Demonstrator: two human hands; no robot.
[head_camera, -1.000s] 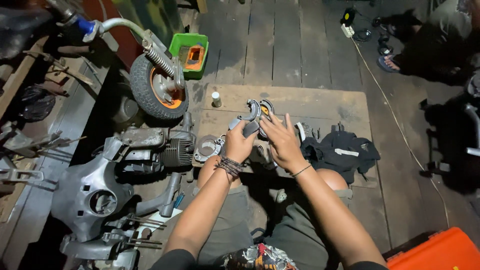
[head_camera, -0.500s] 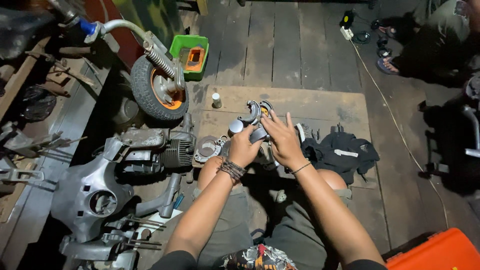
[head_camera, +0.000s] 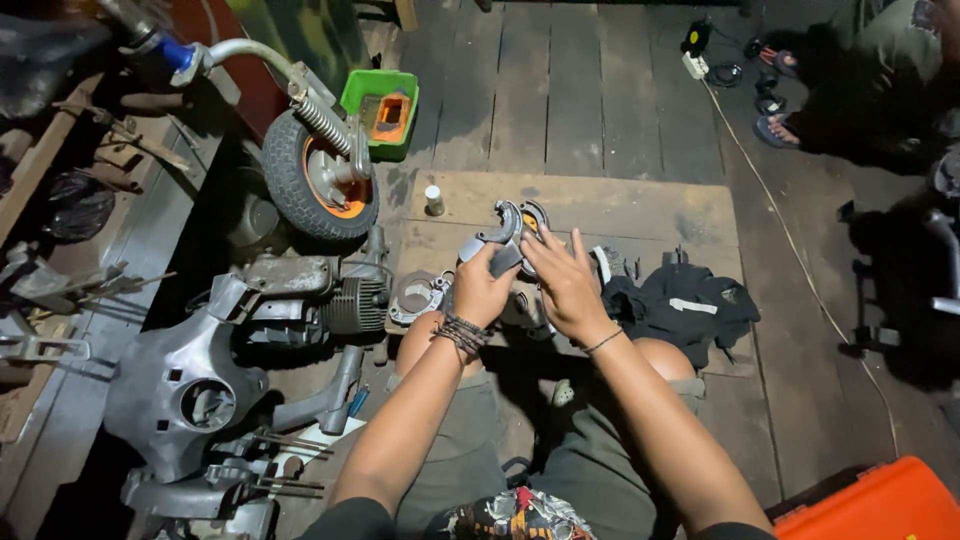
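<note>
Both my hands are raised over a cardboard sheet (head_camera: 640, 205) on the wooden floor. My left hand (head_camera: 484, 288), with braided bands on the wrist, grips a grey metal part (head_camera: 484, 247). Curved brake shoes (head_camera: 517, 222) stick up from it just above my fingers. My right hand (head_camera: 566, 283) is closed on the same assembly from the right side, fingers touching the shoes. How the pieces join is hidden by my fingers.
A small wheel with an orange hub (head_camera: 322, 187), a green tray (head_camera: 381, 98), an engine block (head_camera: 330, 300) and a grey scooter body shell (head_camera: 180, 385) lie at left. A black cloth (head_camera: 685, 305) is right of my hands. An orange case (head_camera: 880, 505) sits bottom right. Another person's foot (head_camera: 790, 130) is top right.
Both hands have lifted the metal assembly slightly and turned it; the left hand's grip has shifted higher on the grey part.
</note>
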